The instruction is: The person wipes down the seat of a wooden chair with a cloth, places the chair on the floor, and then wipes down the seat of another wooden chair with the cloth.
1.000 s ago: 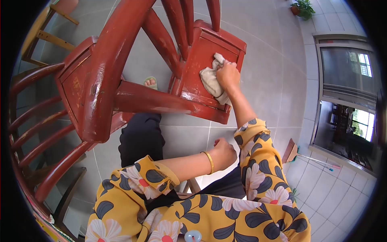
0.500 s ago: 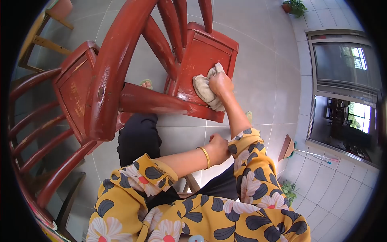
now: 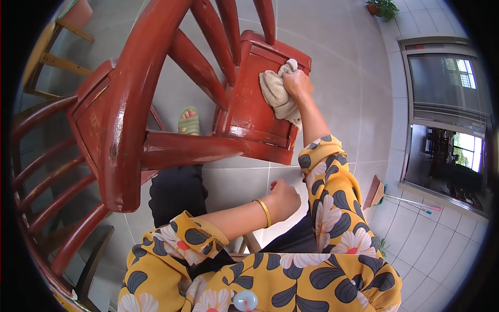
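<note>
We have the cloth [image 3: 275,93] bunched in our right hand [image 3: 299,84], fingers closed around it, and it lies on the red panel [image 3: 250,78], towards the side on our right. Our left hand [image 3: 284,201], a bangle [image 3: 264,213] at its wrist, is loosely curled near our dark trousers [image 3: 179,195], and we cannot tell whether it holds anything.
</note>
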The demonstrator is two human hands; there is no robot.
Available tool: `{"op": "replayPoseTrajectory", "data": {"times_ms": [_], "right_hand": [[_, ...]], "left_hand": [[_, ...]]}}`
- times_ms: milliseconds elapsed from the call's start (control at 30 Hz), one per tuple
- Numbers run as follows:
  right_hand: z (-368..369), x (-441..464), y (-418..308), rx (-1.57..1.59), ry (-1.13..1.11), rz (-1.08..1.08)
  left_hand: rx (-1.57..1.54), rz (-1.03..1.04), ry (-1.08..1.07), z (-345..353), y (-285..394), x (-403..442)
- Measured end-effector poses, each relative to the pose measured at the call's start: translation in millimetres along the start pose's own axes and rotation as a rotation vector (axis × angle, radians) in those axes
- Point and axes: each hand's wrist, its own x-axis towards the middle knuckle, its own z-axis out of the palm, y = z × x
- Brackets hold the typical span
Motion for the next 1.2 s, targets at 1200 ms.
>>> {"op": "replayPoseTrajectory", "data": {"times_ms": [1200], "right_hand": [[24.3, 50.7, 37.5, 1.078, 0.439, 0.188]], "left_hand": [[-0.021, -0.001, -0.015, -10.5, 3.5, -1.0]]}}
